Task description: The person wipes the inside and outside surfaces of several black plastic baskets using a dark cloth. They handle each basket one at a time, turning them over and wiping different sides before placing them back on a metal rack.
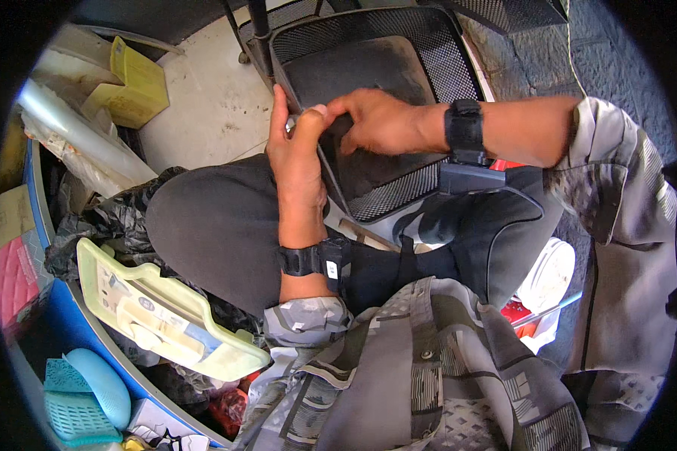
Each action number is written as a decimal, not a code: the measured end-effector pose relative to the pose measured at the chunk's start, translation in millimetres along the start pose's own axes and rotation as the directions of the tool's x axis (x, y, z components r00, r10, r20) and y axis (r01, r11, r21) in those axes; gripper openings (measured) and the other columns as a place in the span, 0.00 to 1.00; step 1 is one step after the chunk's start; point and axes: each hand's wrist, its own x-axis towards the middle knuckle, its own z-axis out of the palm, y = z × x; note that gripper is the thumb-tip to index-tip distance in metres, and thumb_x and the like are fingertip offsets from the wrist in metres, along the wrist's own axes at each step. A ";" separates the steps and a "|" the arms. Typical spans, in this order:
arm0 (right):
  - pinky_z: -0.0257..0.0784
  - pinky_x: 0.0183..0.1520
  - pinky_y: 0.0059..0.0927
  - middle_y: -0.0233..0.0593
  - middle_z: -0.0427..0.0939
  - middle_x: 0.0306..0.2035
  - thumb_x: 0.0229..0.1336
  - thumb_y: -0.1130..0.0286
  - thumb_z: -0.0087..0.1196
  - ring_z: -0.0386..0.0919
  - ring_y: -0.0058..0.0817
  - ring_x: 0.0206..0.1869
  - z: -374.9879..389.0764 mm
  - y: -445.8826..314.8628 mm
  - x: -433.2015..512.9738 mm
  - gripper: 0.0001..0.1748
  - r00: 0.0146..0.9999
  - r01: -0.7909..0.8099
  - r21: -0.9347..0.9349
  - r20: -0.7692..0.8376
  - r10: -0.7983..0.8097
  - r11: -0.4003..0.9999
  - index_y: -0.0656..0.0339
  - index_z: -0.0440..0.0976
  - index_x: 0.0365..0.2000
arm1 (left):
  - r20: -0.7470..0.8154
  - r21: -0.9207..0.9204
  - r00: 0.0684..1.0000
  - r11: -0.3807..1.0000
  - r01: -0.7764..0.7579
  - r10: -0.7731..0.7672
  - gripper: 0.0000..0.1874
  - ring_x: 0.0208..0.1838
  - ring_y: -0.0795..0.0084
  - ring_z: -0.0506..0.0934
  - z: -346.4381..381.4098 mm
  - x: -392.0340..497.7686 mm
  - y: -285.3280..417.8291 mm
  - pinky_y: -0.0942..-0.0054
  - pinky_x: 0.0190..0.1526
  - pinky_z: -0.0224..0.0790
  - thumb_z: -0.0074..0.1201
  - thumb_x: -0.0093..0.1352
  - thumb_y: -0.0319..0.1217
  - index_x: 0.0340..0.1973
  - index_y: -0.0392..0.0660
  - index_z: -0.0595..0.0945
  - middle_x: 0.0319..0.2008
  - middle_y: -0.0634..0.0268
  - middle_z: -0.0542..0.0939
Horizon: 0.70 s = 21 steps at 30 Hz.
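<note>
A black metal mesh basket (457, 62) of a rack stands before me, with a worn dark surface (366, 62) inside it. My left hand (300, 141) is at the basket's left rim, index finger and thumb on either side of it. A small shiny piece (289, 124) shows between that finger and thumb; what it is cannot be made out. Reaching in from the right, my right hand (381, 121) is over the basket, its bent fingers touching my left thumb. Whether it pinches something is hidden. A black post (259, 34) meets the rim just beyond my left fingertips.
At left, a blue-edged bin (90, 310) holds black plastic bags (124, 220) and a pale green plastic part (175, 315). A yellow box (135, 93) sits on the light floor (203, 107). Turquoise plastic baskets (87, 400) are lower left. A white round container (547, 273) stands right.
</note>
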 end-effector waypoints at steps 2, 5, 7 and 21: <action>0.82 0.59 0.33 0.40 0.91 0.48 0.54 0.77 0.72 0.88 0.32 0.52 -17.7 9.3 9.9 0.24 0.986 0.027 0.052 -0.166 -0.018 0.998 0.51 0.91 0.52 | 0.017 -0.031 0.999 0.999 -0.028 0.029 0.50 0.53 0.76 0.82 1.1 1.0 0.5 0.76 0.58 0.76 0.68 0.73 0.30 0.85 0.32 0.58 0.57 0.56 0.85; 0.84 0.54 0.29 0.37 0.88 0.54 0.63 0.78 0.70 0.85 0.31 0.54 -61.6 21.0 27.7 0.28 0.875 -0.038 0.401 -0.429 0.224 0.915 0.53 0.83 0.63 | 0.017 -0.045 1.000 0.999 0.017 -0.016 0.50 0.51 0.76 0.83 3.2 -0.2 3.1 0.77 0.55 0.77 0.68 0.73 0.29 0.85 0.32 0.58 0.57 0.56 0.85; 0.87 0.53 0.32 0.41 0.88 0.55 0.68 0.73 0.71 0.86 0.32 0.57 -73.1 27.8 34.6 0.29 0.889 0.031 0.417 -0.427 0.165 0.909 0.54 0.79 0.68 | 0.014 -0.070 1.000 0.997 0.013 -0.012 0.50 0.50 0.76 0.83 6.5 -0.1 4.2 0.78 0.53 0.77 0.68 0.73 0.30 0.85 0.32 0.58 0.59 0.55 0.84; 0.78 0.68 0.52 0.70 0.79 0.60 0.51 0.58 0.78 0.80 0.66 0.64 -19.7 -0.7 21.1 0.42 0.970 0.195 -0.398 -0.059 -0.237 0.897 0.57 0.78 0.67 | 0.008 -0.044 0.998 0.997 -0.061 0.061 0.52 0.69 0.65 0.76 9.5 10.4 -0.1 0.72 0.72 0.66 0.69 0.73 0.40 0.84 0.28 0.59 0.73 0.46 0.75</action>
